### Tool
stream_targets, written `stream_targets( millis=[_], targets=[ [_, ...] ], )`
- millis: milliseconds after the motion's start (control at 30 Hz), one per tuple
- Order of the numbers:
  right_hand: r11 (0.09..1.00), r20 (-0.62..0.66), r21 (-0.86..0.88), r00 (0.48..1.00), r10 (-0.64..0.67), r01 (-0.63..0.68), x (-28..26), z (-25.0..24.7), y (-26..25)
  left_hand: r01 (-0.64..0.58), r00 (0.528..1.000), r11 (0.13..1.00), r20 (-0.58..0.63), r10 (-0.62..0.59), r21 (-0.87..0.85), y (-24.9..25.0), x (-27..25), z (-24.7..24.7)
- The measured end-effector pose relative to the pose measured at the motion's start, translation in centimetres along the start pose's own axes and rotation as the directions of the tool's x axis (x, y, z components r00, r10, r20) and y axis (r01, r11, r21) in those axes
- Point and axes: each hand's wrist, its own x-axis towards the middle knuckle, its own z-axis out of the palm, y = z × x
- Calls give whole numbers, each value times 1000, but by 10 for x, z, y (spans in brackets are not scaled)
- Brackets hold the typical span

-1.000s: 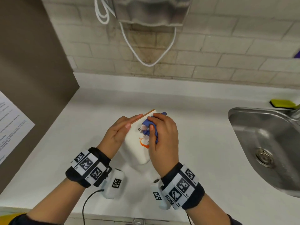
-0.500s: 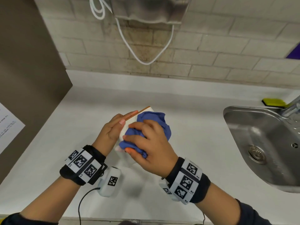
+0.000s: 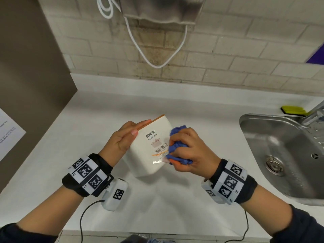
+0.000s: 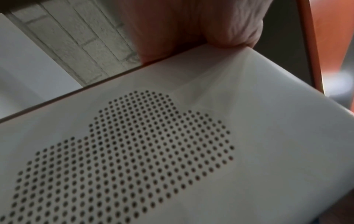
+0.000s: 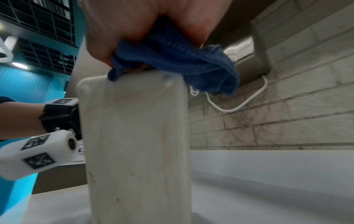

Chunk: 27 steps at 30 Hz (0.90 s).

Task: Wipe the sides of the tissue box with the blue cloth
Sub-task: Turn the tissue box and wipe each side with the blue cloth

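The white tissue box (image 3: 150, 146), with an orange lid edge and a barcode label, is tilted over the white counter (image 3: 201, 109). My left hand (image 3: 126, 137) holds its left side, fingers along the orange edge. In the left wrist view a fingertip (image 4: 233, 33) hooks over the box's perforated face (image 4: 191, 151). My right hand (image 3: 187, 151) grips the bunched blue cloth (image 3: 177, 146) and presses it on the box's right edge. From the right wrist, the cloth (image 5: 182, 60) sits atop the box's pale wooden face (image 5: 138, 144).
A steel sink (image 3: 280, 155) lies at the right, with a faucet (image 3: 313, 113) and a yellow-green sponge (image 3: 293, 110) behind it. A white cable (image 3: 157, 65) hangs on the brick wall under a metal dispenser (image 3: 163, 9). A brown panel (image 3: 26, 85) stands at the left.
My right hand has slid the cloth off the box's top face to its right edge, uncovering the label. The left hand keeps its hold on the box.
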Motion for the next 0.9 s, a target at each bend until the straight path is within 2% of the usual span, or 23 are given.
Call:
stream_targets(
  millis=[100,167,200,267,300,367,400,433,467,533,600,633,667,700,733,900],
  targets=[
    [988,46,-60,988,146,-143,-18,-17,17,3,1000,1000,-12,-3,2,-2,-1,-1],
    [959,20,-72,961,276,-274,-27,-29,20,2,1000,1000,-5,-2,-9,-1,-2,1],
    [937,-42,7,937,348,-348,-28,-36,15,-5,1000,1000,6,5,-14,1,-2,3],
    [852,-216,325,845,490,-411,-15,-50,-6,-17,1000,1000,25,17,-12,2,-4,8],
    [769,-275,531,786,553,-355,-4,-55,-19,-18,999,1000,28,18,-5,2,-4,10],
    [508,-277,851,707,651,-135,19,-56,-39,-18,1000,1000,20,18,10,2,-3,10],
    [381,-235,922,686,689,-67,29,-51,-46,-20,1000,999,14,20,26,2,-2,8],
    [310,-205,950,669,714,-39,38,-45,-50,-25,1000,999,14,24,45,2,-2,7],
    [305,-187,950,661,727,-67,45,-37,-52,-26,1000,998,19,25,59,1,-2,5],
    [453,-204,866,676,708,-213,51,-19,-51,-19,999,998,31,18,52,0,-2,4],
    [685,-248,640,750,613,-348,42,-3,-42,-23,999,999,25,22,36,0,-2,6],
    [801,-271,458,798,538,-384,36,2,-37,-27,1000,999,18,26,26,1,-1,7],
    [873,-259,286,845,468,-395,31,7,-35,-29,1000,999,13,29,21,1,-1,8],
    [897,-228,165,869,439,-410,29,9,-35,-30,999,999,15,29,16,2,-2,9],
    [894,-204,108,870,448,-435,29,11,-38,-29,999,1000,20,28,11,2,-2,9],
    [868,-185,-31,857,481,-495,34,26,-52,18,1000,1000,11,-18,-20,2,-1,6]
  ],
)
